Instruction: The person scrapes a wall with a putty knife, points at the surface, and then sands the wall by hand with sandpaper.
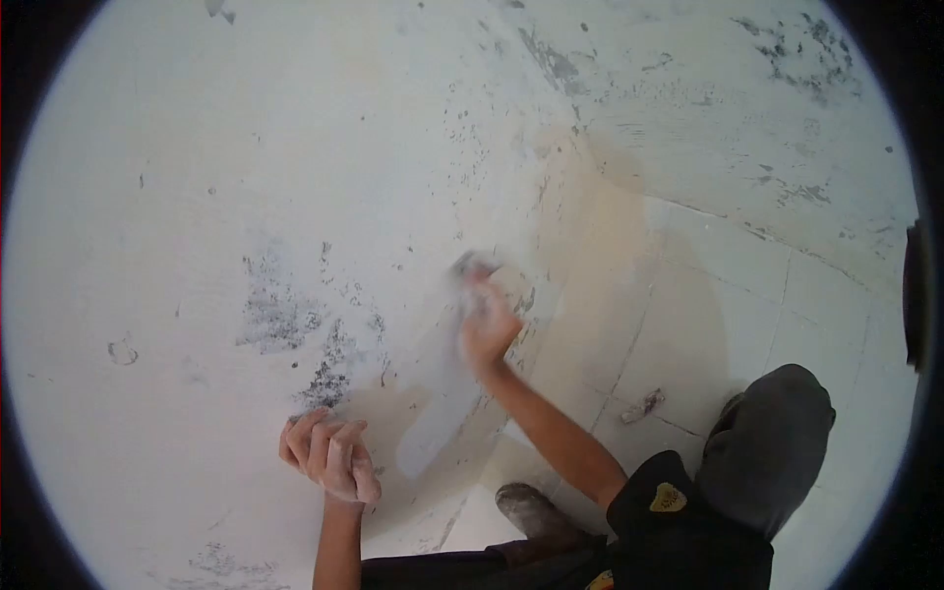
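My left hand (329,457), dusted with white powder, rests against the pale wall (187,108) below a dark, scuffed patch (329,369). Its fingers are curled in, and nothing shows in them. Higher up and to the right, my right hand (489,320) is at the wall surface, smeared by motion. Its fingers are closed around a small dark piece (477,265), whose kind is too blurred to name. White dust covers this hand too. Shadows of the arm fall on the wall.
Tiled floor (688,295) lies to the right, dusty white, with a crumpled reddish scrap (644,406) on it. My knee (772,447) in dark cloth and a dusty shoe (531,506) are low in view. A second scuffed wall (688,108) joins at the upper right.
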A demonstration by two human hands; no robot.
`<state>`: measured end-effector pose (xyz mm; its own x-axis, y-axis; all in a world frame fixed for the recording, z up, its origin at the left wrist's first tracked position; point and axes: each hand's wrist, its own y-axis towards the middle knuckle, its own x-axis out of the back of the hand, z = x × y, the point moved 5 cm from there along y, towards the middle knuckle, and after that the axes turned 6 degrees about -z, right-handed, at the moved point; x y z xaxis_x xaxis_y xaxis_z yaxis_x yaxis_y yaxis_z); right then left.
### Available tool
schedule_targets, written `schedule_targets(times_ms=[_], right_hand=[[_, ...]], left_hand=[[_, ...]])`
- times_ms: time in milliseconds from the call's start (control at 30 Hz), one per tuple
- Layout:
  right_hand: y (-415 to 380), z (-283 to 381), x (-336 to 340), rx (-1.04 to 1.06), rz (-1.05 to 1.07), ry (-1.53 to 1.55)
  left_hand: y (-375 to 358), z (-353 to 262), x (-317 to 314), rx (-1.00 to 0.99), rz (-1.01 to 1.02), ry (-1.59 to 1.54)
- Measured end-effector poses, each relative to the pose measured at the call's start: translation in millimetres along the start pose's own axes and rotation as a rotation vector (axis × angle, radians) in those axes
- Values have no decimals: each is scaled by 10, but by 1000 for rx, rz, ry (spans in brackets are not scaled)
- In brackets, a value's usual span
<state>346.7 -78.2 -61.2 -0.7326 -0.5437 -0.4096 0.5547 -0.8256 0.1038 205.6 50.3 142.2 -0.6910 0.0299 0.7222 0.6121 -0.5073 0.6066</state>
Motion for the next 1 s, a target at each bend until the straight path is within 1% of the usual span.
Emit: schedule_targets(times_ms=[67,100,167,200,233,300,333,400,433,500,533,567,633,767,833,867,933,1000], right_hand=[[-387,363,11,248,269,236],[-354,272,-3,254,257,235],[-376,190,12,572,476,305],[-143,6,30,415,331,275],[-86,-45,-15,414,330,278],[86,-311,49,19,34,78],[-76,-142,49,-40,117,79],[-438,122,81,188,246,186],[-392,87,97,199,237,185],[-421,151,122,609,531,257],[-224,59,142,616,488,261],[-119,16,88,618,489,267],[141,-386,174,-105,73,61],[-428,19,151,-45,96,45],[-617,298,100,447,422,270],[-483,111,111,530,448,296],[-171,-381,147,174,189,176],[69,-568,223,-188,18,-37]], left_hand=[[-21,0,30,4,13,-7],[-17,13,13,26,13,-12],[-21,20,-6,26,4,-22],[-29,32,-1,26,-4,-22],[-21,34,17,24,-4,-19],[21,-6,26,38,9,-16],[44,3,-10,20,-4,-23],[-31,34,7,22,-4,-31],[-26,36,7,14,-14,-39],[-38,36,14,24,7,-29],[-25,27,13,27,0,-27],[-5,23,16,35,5,-33],[-50,13,49,57,12,-33],[-33,26,29,13,2,-6],[-11,19,-16,14,-19,1],[-24,25,-10,27,-31,-20],[-40,53,20,38,-51,-29],[-23,36,17,82,-13,-18]])
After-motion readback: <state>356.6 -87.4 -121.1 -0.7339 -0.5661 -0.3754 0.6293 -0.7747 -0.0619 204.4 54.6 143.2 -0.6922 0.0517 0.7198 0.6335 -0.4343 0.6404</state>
